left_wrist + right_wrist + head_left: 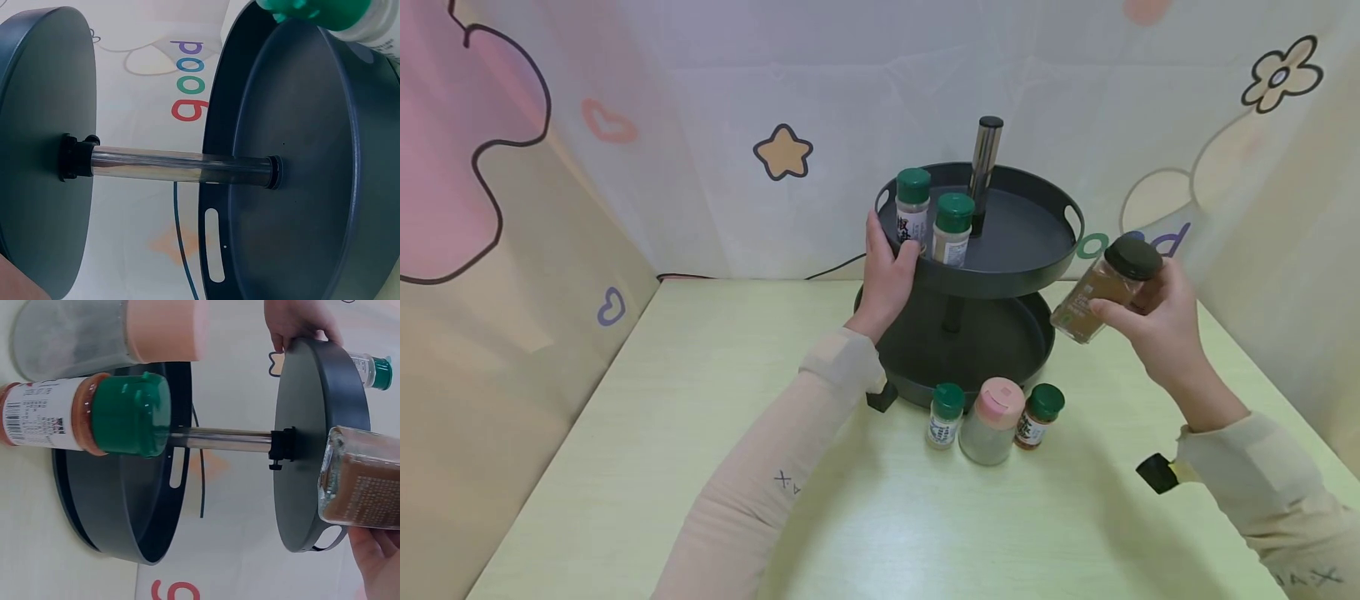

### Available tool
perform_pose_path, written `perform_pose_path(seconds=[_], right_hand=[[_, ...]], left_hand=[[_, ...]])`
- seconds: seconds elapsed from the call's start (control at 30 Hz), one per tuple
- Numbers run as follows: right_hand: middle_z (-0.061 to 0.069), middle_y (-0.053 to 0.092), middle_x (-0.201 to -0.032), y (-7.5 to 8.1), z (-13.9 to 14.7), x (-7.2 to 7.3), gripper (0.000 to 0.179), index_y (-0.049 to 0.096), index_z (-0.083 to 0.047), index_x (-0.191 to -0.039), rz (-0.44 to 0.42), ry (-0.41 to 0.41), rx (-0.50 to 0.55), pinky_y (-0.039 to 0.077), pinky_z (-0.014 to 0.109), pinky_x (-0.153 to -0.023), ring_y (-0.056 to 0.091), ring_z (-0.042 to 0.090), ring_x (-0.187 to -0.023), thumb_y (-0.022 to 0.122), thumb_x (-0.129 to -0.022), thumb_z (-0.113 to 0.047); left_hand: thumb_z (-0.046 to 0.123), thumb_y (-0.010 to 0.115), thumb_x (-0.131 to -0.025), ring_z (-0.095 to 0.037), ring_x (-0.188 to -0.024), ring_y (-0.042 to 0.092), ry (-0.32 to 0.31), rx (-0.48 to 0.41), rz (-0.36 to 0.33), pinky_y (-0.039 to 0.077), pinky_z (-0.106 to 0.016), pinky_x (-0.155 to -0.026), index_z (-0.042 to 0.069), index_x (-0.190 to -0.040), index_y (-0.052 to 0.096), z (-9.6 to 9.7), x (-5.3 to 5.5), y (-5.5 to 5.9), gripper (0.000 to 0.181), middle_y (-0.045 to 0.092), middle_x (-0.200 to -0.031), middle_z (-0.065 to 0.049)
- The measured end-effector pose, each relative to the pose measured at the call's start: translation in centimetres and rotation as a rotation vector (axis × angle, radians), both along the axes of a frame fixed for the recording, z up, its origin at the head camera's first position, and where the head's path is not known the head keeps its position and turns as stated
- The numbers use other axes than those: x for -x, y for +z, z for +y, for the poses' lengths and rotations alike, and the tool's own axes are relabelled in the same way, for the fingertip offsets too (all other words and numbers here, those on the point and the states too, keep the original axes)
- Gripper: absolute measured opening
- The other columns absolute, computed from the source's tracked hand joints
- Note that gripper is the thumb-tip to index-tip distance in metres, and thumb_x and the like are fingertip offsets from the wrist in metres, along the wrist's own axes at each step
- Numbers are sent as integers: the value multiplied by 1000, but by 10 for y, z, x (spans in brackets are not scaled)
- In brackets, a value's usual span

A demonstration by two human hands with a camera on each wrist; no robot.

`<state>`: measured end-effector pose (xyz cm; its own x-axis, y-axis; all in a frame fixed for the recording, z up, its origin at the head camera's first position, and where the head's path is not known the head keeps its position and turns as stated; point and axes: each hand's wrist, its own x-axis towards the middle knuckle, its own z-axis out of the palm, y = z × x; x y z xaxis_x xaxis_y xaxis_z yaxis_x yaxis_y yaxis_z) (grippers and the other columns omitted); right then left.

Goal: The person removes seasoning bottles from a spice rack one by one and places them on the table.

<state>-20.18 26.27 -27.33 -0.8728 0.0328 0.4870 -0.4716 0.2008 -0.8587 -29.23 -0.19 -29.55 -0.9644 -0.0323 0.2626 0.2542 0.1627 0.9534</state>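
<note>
My left hand (886, 279) grips the left rim of the upper tray (1026, 233) of a black two-tier rack. Two green-capped spice bottles stand in that tray near the hand, the left one (913, 208) close by the thumb and the other (953, 232) beside the chrome post. To the right of the rack, my right hand (1172, 329) holds a square glass jar (1097, 302) of brown powder up in the air. The jar has a black lid and tilts, its base toward the rack. In the right wrist view its base (331, 481) overlaps the upper tray's edge.
Below is the lower tray (1000, 342). In front of it on the table stand a green-capped bottle (943, 429), a pink-lidded glass jar (988, 437) and a green-capped bottle of reddish contents (1032, 429). A printed curtain (715, 108) hangs behind.
</note>
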Motion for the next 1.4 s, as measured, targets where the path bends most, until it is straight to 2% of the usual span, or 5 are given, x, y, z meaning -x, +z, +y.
perform_pose_path(seconds=[0.23, 0.47, 0.63, 0.83, 1.4], right_hand=[[-13, 57, -96, -6, 6, -3, 50, 44, -18, -113, -46, -46, -75, 45, 6, -69, 58, -2, -79, 61, -74, 7], [-16, 52, -97, -15, 14, -3, 45, 41, -25, -108, -126, -122, -175, 45, 5, -68, 55, -5, -81, 62, -77, 0], [-15, 52, -96, -23, 18, -3, 43, 40, -23, -102, -182, -90, -128, 46, 6, -68, 56, -7, -81, 63, -76, 1], [-17, 49, -97, -32, 23, -3, 44, 35, -27, -101, -228, -111, -209, 44, 4, -68, 53, -9, -81, 63, -78, -3], [-18, 48, -94, -52, 29, -3, 38, 35, -25, -97, -310, -119, -233, 44, 4, -69, 52, -13, -80, 64, -78, -7]], left_hand=[[30, 38, -88, -12, -134, 16, 4, 2, 0, 18, -40, -110, 26, -141, -8, 1, 0, 0, 71, 4, -148, 9], [30, 38, -88, -12, -134, 17, 4, 4, -5, 18, -40, -109, 26, -141, -8, 1, 0, 0, 71, 4, -148, 9], [31, 39, -88, -12, -134, 15, 6, 5, -13, 17, -40, -110, 26, -141, -8, 1, 1, 0, 71, 3, -148, 10], [31, 38, -88, -12, -135, 13, 5, 6, -11, 16, -39, -110, 25, -141, -8, 0, 2, -1, 71, 2, -148, 11], [30, 38, -88, -12, -135, 14, 4, 5, -9, 17, -40, -110, 25, -141, -9, 1, 0, 1, 71, 2, -149, 9]])
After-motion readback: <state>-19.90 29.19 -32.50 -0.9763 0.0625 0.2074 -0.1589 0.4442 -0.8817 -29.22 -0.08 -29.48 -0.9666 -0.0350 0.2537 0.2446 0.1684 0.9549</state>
